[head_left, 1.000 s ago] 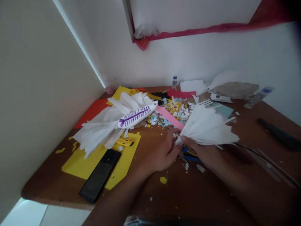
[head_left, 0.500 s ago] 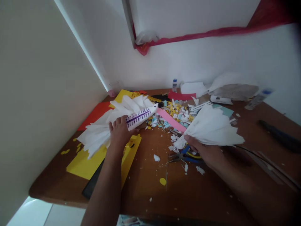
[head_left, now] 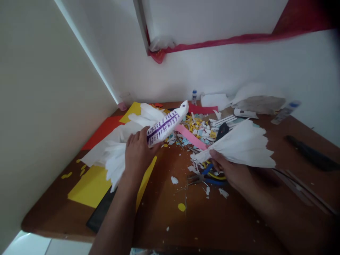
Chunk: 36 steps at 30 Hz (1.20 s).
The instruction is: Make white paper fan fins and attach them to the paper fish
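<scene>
My left hand (head_left: 136, 152) is closed around a white bird figure (head_left: 166, 129) with purple markings along its body and a dark eye. The bird's head points up and to the right, above the scrap pile. White pleated paper (head_left: 117, 141) spreads out on the left beside the bird and partly behind my hand. In my right hand (head_left: 225, 164) a white pleated paper fan (head_left: 244, 145) is pinched at its narrow end. Its scalloped edge faces right. A pink paper strip (head_left: 191, 136) lies near that narrow end.
Pliers (head_left: 204, 179) with blue and yellow handles lie below my right hand. Cut paper scraps (head_left: 200, 125) cover the middle of the table (head_left: 159, 212). Yellow sheets (head_left: 87, 187) and a red sheet (head_left: 102, 131) are at left. A glue bottle (head_left: 194, 97) stands by the wall.
My left hand has lifted and tilted the bird figure, so its head is higher and further right. The paper fan in my right hand has turned slightly, uncovering a black object behind it.
</scene>
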Each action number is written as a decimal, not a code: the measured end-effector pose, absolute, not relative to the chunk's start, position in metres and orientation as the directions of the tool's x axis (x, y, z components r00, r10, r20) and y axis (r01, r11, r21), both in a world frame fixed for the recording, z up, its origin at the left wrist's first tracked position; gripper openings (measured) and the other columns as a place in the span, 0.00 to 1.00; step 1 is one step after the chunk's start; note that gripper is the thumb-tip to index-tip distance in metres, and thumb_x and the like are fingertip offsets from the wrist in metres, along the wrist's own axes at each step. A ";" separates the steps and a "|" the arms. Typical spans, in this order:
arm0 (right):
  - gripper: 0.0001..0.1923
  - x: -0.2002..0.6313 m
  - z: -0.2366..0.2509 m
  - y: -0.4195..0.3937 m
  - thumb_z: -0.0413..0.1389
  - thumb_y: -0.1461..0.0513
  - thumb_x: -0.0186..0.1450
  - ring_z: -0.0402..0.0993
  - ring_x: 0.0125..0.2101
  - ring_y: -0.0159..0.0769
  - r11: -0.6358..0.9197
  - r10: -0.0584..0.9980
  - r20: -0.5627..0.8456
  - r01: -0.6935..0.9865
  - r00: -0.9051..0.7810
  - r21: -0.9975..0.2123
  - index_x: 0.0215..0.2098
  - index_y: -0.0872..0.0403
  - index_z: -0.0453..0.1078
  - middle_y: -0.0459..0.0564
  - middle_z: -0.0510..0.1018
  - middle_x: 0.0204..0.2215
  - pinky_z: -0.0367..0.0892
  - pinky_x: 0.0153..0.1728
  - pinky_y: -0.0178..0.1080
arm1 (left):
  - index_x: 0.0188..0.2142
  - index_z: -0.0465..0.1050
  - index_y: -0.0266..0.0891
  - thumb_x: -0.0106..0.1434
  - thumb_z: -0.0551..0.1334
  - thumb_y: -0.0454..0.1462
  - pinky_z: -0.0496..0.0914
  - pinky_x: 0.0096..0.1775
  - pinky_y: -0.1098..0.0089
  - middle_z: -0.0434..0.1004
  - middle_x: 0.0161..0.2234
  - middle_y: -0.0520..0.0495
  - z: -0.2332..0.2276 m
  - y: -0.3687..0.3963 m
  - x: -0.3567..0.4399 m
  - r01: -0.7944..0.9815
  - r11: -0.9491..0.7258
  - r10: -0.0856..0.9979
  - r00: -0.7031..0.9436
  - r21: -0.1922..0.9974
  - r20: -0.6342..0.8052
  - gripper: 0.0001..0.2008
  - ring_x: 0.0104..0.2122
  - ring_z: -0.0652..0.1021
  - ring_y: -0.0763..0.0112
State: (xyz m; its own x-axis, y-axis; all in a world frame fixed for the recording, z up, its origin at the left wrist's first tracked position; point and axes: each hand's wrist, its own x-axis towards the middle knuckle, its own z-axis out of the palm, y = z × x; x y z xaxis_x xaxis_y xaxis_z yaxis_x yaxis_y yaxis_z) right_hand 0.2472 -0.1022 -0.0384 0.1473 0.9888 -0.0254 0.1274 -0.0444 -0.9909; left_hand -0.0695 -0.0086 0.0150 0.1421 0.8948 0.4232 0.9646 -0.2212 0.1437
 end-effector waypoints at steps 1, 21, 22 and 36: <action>0.25 0.246 -0.038 -0.101 0.64 0.39 0.69 0.73 0.27 0.41 -0.056 0.979 -0.049 0.031 0.200 -0.998 0.26 0.47 0.71 0.45 0.76 0.24 0.74 0.33 0.45 | 0.68 0.65 0.41 0.69 0.68 0.52 0.68 0.64 0.47 0.80 0.57 0.33 0.020 -0.014 -0.058 0.957 -0.252 0.895 0.172 0.146 0.412 0.35 0.57 0.79 0.41; 0.24 0.240 -0.038 -0.091 0.71 0.43 0.63 0.85 0.42 0.51 -0.020 0.935 -0.111 -0.261 0.338 -0.965 0.49 0.48 0.81 0.52 0.88 0.48 0.84 0.35 0.49 | 0.68 0.67 0.43 0.67 0.71 0.56 0.64 0.67 0.44 0.71 0.68 0.32 -0.009 -0.050 0.008 0.821 -0.489 0.861 0.401 0.294 0.313 0.38 0.66 0.72 0.39; 0.24 0.240 -0.039 -0.092 0.71 0.43 0.63 0.85 0.40 0.50 -0.032 0.937 -0.111 -0.234 0.330 -0.972 0.48 0.48 0.82 0.52 0.88 0.46 0.83 0.35 0.49 | 0.68 0.67 0.42 0.70 0.68 0.55 0.63 0.68 0.45 0.71 0.69 0.33 -0.005 -0.051 0.007 0.754 -0.546 0.833 0.445 0.365 0.328 0.34 0.67 0.71 0.41; 0.16 0.260 -0.021 -0.104 0.75 0.46 0.57 0.84 0.39 0.53 -0.058 0.993 -0.041 0.150 0.114 -0.987 0.37 0.44 0.85 0.49 0.89 0.36 0.82 0.48 0.55 | 0.45 0.71 0.43 0.83 0.48 0.49 0.72 0.46 0.63 0.79 0.40 0.47 -0.005 -0.071 0.026 0.384 -0.384 0.837 0.528 0.840 0.141 0.18 0.41 0.78 0.62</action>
State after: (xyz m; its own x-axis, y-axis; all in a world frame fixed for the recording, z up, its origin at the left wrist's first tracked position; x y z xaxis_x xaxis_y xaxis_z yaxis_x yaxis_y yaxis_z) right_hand 0.2598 -0.1040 -0.0205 0.1138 0.9927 -0.0407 0.1499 -0.0577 -0.9870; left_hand 0.0259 -0.0707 -0.0049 0.5279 0.8375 0.1410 0.3843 -0.3837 0.8397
